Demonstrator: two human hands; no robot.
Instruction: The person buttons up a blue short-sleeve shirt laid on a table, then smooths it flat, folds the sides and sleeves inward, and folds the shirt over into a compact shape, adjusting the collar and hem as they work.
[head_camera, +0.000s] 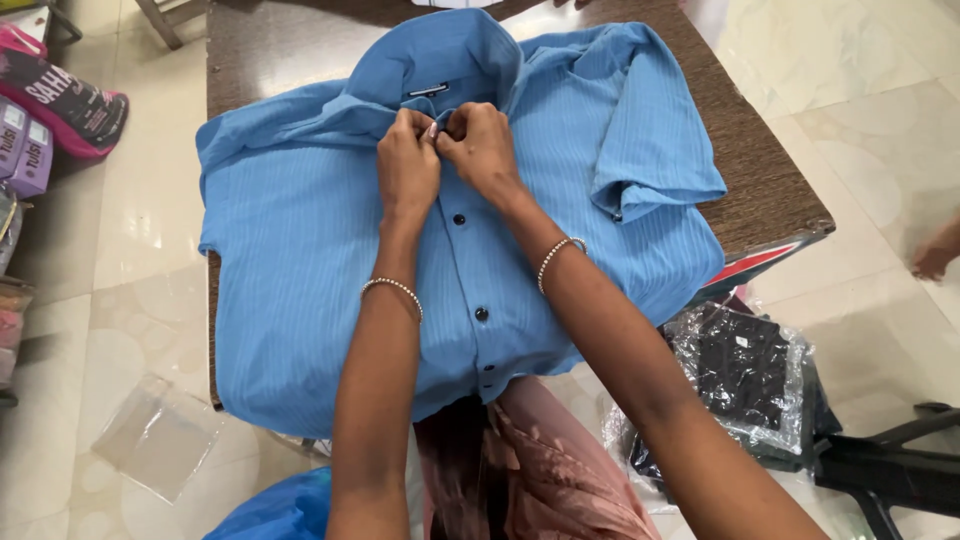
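Note:
A blue striped shirt (300, 280) with dark buttons lies face up on a small brown table (760, 190), collar away from me. My left hand (407, 160) and my right hand (478, 145) meet just below the collar, each pinching the front placket near the top button. Both wrists wear beaded bracelets. One short sleeve (650, 150) is folded over at the right.
A clear plastic bag (155, 435) lies on the tiled floor at the left. Dark packed garments in plastic (745, 375) sit at the right by a black chair leg (890, 465). Colourful packages (60, 100) stack at the far left. Another person's foot (938, 258) shows at the right edge.

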